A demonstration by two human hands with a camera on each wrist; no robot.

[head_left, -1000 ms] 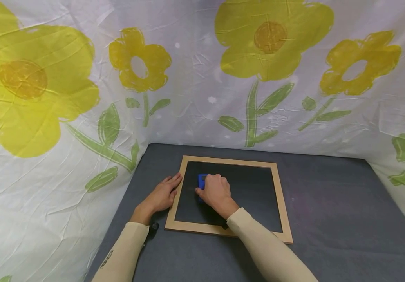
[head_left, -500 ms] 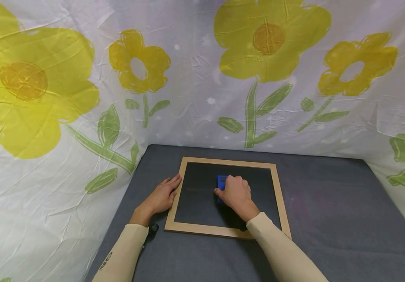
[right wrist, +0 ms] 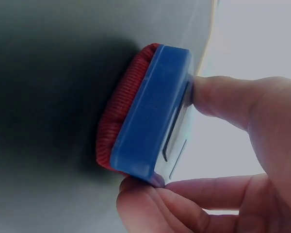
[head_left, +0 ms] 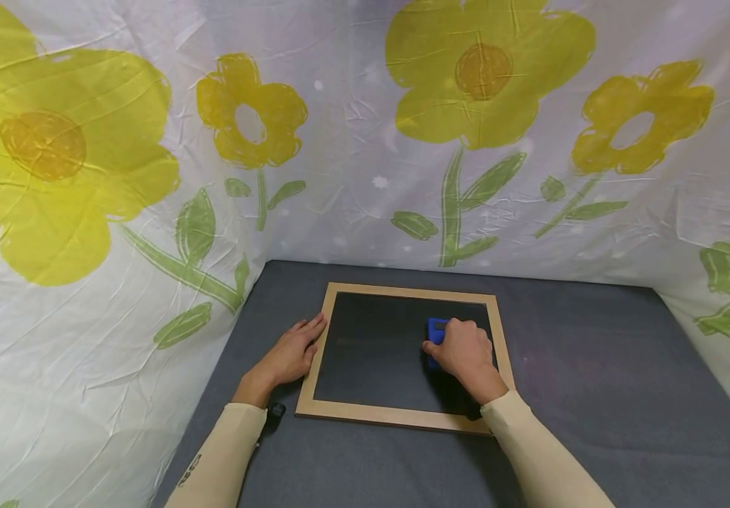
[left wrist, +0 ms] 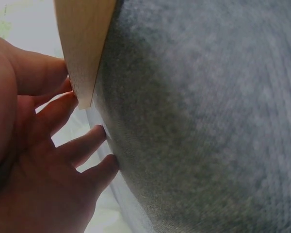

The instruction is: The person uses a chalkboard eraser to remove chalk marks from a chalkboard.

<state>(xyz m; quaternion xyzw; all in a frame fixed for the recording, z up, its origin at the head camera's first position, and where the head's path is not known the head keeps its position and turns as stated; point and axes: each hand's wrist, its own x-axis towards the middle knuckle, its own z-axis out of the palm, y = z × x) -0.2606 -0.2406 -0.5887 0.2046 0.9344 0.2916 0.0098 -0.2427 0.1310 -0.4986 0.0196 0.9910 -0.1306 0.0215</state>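
Observation:
A wood-framed chalkboard (head_left: 378, 353) lies flat on the dark cloth. My right hand (head_left: 467, 356) grips a blue chalkboard eraser (head_left: 436, 329) over the right part of the black surface. In the right wrist view the eraser (right wrist: 153, 111) shows a red ribbed pad (right wrist: 125, 107) facing the board, with thumb and fingers pinching its blue body from opposite ends. My left hand (head_left: 289, 353) rests at the board's left edge, fingers extended. In the left wrist view, the left hand's (left wrist: 53, 121) thumb and a finger touch the side of the wooden frame (left wrist: 85, 53), while other fingertips reach the cloth.
A dark grey cloth (head_left: 594, 367) covers the table. Behind it and along the left hangs a white curtain (head_left: 346, 141) printed with large yellow flowers. A small black object (head_left: 277, 410) shows under the left wrist.
My right hand has slid the eraser rightward across the board, from its left part to its right part. My left hand has stayed at the left edge of the frame.

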